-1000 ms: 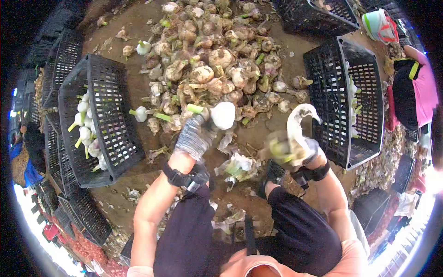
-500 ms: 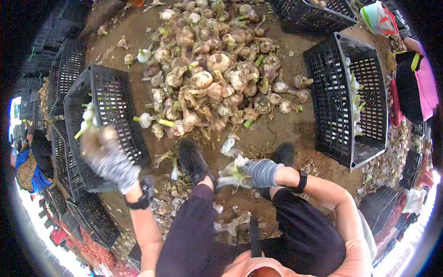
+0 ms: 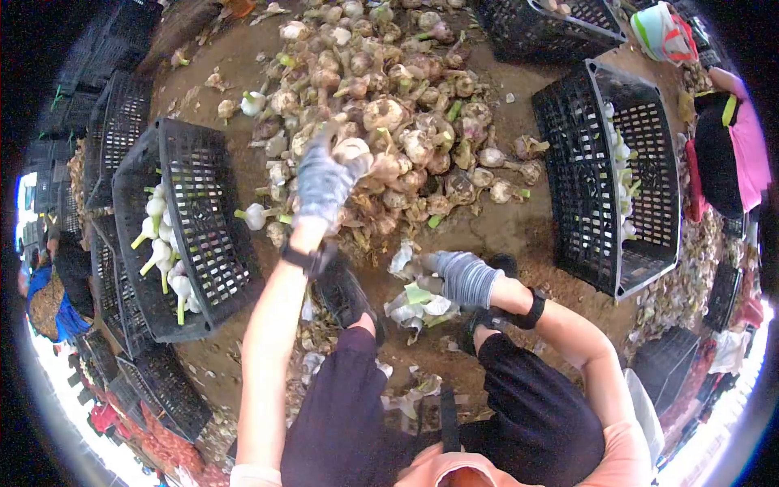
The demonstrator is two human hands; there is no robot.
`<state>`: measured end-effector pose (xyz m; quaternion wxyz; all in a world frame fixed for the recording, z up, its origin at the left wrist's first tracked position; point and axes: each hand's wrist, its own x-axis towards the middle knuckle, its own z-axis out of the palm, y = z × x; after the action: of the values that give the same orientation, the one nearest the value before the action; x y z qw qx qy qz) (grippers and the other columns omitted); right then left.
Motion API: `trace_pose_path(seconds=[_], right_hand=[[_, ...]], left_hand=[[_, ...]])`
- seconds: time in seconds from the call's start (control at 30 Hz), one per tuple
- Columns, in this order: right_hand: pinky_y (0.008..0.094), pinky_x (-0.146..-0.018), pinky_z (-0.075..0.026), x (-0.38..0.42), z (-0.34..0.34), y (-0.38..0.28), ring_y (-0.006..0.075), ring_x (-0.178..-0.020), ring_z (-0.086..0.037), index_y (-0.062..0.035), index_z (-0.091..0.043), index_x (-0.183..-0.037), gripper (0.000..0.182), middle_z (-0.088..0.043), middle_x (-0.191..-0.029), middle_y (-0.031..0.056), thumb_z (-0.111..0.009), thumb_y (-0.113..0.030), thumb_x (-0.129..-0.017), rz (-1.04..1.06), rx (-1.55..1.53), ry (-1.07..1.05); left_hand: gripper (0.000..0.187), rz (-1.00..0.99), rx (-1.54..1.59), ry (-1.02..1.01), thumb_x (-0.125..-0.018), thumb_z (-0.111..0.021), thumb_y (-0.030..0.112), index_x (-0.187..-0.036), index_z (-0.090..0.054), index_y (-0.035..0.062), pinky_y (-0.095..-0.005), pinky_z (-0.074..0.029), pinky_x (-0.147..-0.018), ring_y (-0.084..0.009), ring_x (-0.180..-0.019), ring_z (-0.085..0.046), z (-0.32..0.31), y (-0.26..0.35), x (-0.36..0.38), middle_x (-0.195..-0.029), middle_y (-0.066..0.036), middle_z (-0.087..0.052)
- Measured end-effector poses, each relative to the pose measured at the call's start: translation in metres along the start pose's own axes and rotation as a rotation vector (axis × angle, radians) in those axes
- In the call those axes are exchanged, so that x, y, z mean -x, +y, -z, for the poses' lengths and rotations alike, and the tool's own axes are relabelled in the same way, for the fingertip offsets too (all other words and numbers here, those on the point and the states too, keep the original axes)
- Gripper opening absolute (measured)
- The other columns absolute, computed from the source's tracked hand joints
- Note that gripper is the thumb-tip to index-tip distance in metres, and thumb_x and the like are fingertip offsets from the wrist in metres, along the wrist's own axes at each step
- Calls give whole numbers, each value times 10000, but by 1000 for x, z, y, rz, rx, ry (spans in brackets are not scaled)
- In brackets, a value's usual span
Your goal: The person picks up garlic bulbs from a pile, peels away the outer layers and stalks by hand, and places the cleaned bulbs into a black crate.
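My left hand (image 3: 326, 180), in a grey striped glove, reaches into the heap of garlic (image 3: 406, 122), thumb and fingers around a pale garlic bulb (image 3: 351, 149). Over the ground between my shoes is my right hand (image 3: 464, 277), gloved alike, with its fingers pointing left and loosely apart. Just below its fingertips are pale papery garlic husks (image 3: 420, 307). Trimmed white garlic bulbs with green stems (image 3: 159, 252) lie in the black plastic crate (image 3: 213, 231) at my left.
Another black crate (image 3: 604, 178) with white garlic stands on the right. More crates (image 3: 552, 28) are at the back and far left. A white bucket (image 3: 664, 32) stands back right. People show at both edges, one in a pink garment (image 3: 751, 146). My shoes (image 3: 345, 292) are near the heap.
My left hand has left the crate on the left, where white garlic now lies, and moved right to the heap. The husks have come away from my right hand's fingers.
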<state>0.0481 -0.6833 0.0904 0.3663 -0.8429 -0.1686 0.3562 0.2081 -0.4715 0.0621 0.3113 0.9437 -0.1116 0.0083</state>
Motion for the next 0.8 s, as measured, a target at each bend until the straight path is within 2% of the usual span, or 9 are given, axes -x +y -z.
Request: trace_pose_path(seconds=[0.07,0.1,0.2,0.27,0.33,0.47,0.53,0.57,0.8], right_hand=[[424,-769,-471,-4,-2,1,365,-873,-595,-65,-542,-1131,405,-616,-950,198,-538,-351,-845,38,-142,97],[400,-768,-476,-5,3,-3,325,-874,-608,-64,-533,-1154,415,-622,-945,190,-554,-341,-845,38,-294,167],[315,-765,-476,-8,21,-22,182,-875,-600,-52,-486,-1224,452,-621,-963,141,-588,-284,-850,-39,-737,182],[275,-780,-458,-11,26,-23,134,-901,-553,-33,-451,-1250,458,-602,-1016,104,-584,-239,-863,135,-848,474],[297,-857,-421,-18,28,-20,155,-971,-520,-23,-440,-1253,459,-581,-1079,85,-579,-236,-871,227,-786,669],[303,-879,-410,-16,33,-21,165,-969,-517,-6,-464,-1207,410,-578,-1078,86,-569,-225,-877,182,-799,722],[303,-880,-411,-16,34,-20,168,-964,-519,1,-473,-1189,392,-578,-1074,85,-566,-221,-879,148,-798,742],[300,-877,-412,-13,37,-21,162,-961,-519,1,-478,-1177,377,-579,-1069,81,-566,-215,-881,118,-847,687],[282,-828,-434,-6,47,-14,113,-901,-525,10,-533,-1099,305,-607,-999,61,-592,-172,-861,99,-857,555]], left_hand=[[574,340,872,57,-721,-721,217,-1216,-474,64,-348,-491,-800,-184,-913,-576,2,2,23,-1007,-82,-586],[478,495,1147,54,-771,-670,250,-1172,-497,57,-327,-498,-785,-151,-826,-561,24,41,33,-925,-40,-553],[505,591,1655,-281,-787,-656,372,-1178,-507,90,-334,-468,-864,-170,-938,-557,30,45,59,-1010,-35,-568],[439,781,1703,-236,-779,-675,368,-1090,-541,90,-301,-461,-862,-157,-926,-557,43,83,73,-1012,-29,-566],[450,726,1701,-283,-784,-673,362,-1106,-522,86,-296,-462,-845,-146,-912,-548,39,89,87,-993,-22,-564],[754,474,1523,-440,-695,-722,482,-1234,-413,56,-291,-425,-870,-135,-977,-524,17,85,98,-1083,-12,-534],[826,353,1143,-254,-647,-734,540,-1216,-408,36,-280,-433,-841,-129,-956,-519,11,93,101,-1074,-32,-526],[798,446,1332,-269,-622,-826,319,-1183,-349,10,-280,-433,-861,-139,-949,-497,16,98,99,-1052,-55,-501],[819,360,1221,-264,-617,-821,363,-1184,-349,7,-286,-434,-869,-152,-982,-502,9,92,101,-1086,-67,-499]])
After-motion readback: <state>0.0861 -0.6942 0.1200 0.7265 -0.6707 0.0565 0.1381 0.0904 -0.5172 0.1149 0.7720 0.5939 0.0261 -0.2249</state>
